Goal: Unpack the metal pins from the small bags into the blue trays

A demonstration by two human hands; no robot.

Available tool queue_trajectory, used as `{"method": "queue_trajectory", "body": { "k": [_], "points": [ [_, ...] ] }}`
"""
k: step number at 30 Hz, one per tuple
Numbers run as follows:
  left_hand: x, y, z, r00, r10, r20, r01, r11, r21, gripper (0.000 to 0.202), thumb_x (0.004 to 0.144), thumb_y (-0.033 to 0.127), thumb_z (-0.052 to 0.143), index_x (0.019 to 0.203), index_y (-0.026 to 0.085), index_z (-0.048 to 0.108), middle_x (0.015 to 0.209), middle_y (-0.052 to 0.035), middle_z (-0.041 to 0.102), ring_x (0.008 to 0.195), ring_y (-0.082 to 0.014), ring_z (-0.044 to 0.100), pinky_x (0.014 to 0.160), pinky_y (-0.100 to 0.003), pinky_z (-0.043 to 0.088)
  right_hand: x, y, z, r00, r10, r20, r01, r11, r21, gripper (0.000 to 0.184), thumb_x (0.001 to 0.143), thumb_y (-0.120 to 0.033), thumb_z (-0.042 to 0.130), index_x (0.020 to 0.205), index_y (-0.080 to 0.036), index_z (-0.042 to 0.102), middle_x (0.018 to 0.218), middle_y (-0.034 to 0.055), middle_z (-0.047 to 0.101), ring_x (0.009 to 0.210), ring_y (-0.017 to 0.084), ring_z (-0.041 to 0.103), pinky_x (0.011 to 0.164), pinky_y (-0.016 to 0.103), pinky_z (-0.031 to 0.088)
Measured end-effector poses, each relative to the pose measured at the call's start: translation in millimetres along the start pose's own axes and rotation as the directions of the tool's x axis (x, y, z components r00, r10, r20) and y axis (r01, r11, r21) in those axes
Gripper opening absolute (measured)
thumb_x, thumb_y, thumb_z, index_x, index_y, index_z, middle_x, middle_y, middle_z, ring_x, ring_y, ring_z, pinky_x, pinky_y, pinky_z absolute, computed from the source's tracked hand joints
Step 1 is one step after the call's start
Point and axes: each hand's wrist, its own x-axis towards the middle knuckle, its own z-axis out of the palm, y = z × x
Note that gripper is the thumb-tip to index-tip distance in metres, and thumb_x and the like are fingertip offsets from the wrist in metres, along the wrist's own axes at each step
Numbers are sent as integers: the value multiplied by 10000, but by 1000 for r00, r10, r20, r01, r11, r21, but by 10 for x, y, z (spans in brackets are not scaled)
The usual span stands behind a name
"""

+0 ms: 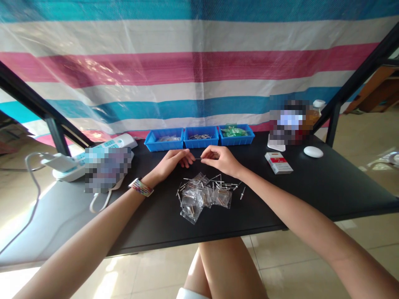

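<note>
Item: thin metal pin (197,158), held just above the worktop (311,195), in front of the blue bins (199,138).
Left hand (174,160) and right hand (220,159): close together, fingertips pinched on opposite ends of the pin.
Below: small clear bags (202,197) and loose pins (242,192), heaped.
Hazards, judged: a light pinch may let the pin slip and vanish into the heap; a dragging wrist could sweep bags toward the near edge.

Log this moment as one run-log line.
left hand: pinches metal pin | right hand: pinches its other end | below: clear bags, loose pins on black table | behind: three blue bins
</note>
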Motion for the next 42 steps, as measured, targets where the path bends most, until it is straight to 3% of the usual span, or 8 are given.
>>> {"method": "queue_trajectory", "body": {
  "k": [5, 8, 15, 23, 32, 37, 40, 42],
  "points": [
    [-63, 109, 89, 993, -26, 118, 22, 999, 38, 496, 900, 605, 676, 758, 137, 757, 702, -76, 726, 654, -166, 637, 664, -284, 496, -60, -53, 127, 994, -68, -85, 67, 998, -6, 139, 829, -312, 803, 867, -184, 765, 872, 45, 742, 769, 181, 701, 741, 326, 569],
    [-69, 115, 102, 996, -22, 87, 19, 999, 29, 461, 861, 595, 731, 771, 143, 735, 687, -51, 704, 641, -153, 620, 648, -270, 488, -67, -55, 135, 991, -80, -104, 78, 997, -23, 127, 830, -309, 803, 858, -189, 772, 873, 48, 745, 755, 180, 698, 736, 332, 576],
    [-60, 80, 114, 1000, 1, 6, -1, 1000, 0, 389, 831, 527, 781, 854, 148, 698, 669, -6, 656, 599, -128, 589, 612, -249, 480, -44, -14, 135, 989, 141, -54, -123, 961, 246, 222, 847, -384, 764, 921, -182, 706, 806, 28, 728, 697, 173, 715, 661, 311, 602],
    [-43, 39, 103, 999, -25, 22, 27, 998, -61, 387, 895, 536, 691, 844, 153, 702, 718, -39, 680, 621, -154, 631, 617, -272, 507, -44, 31, 148, 983, 116, -139, -85, 973, 213, 194, 818, -326, 773, 860, -207, 625, 784, 10, 694, 730, 193, 742, 670, 319, 610],
    [-33, 15, 118, 1000, 0, 23, 1, 998, -62, 290, 840, 424, 763, 902, 161, 661, 731, -12, 669, 628, -138, 626, 604, -249, 480, -13, 45, 119, 980, 164, -108, -130, 955, 268, 219, 775, -331, 795, 822, -185, 639, 697, -18, 657, 601, 156, 701, 590, 288, 610],
    [-21, -3, 116, 999, -25, -22, 20, 982, -189, 305, 891, 431, 705, 1009, 163, 620, 784, -16, 670, 638, -149, 662, 589, -255, 490, 181, -31, -9, 942, 178, -286, -72, 936, 345, 337, 776, -416, 805, 979, -172, 693, 884, 47, 743, 623, 163, 721, 620, 321, 641],
    [-27, -1, 116, 999, -30, -17, 26, 979, -200, 289, 895, 410, 696, 1020, 159, 623, 787, -17, 669, 636, -144, 659, 586, -250, 487, 241, -30, -170, 917, 140, -374, -77, 981, 180, 465, 862, -456, 721, 1235, -179, 695, 966, 73, 760, 547, 144, 670, 538, 310, 593],
    [-34, 9, 121, 1000, -28, -13, 25, 981, -194, 275, 893, 397, 695, 1012, 159, 628, 781, -15, 668, 634, -141, 654, 585, -249, 484, 216, 0, -283, 902, 52, -429, -89, 994, -66, 386, 901, -395, 663, 1200, -163, 738, 824, 51, 735, 510, 142, 621, 507, 291, 531]
  ]
}}
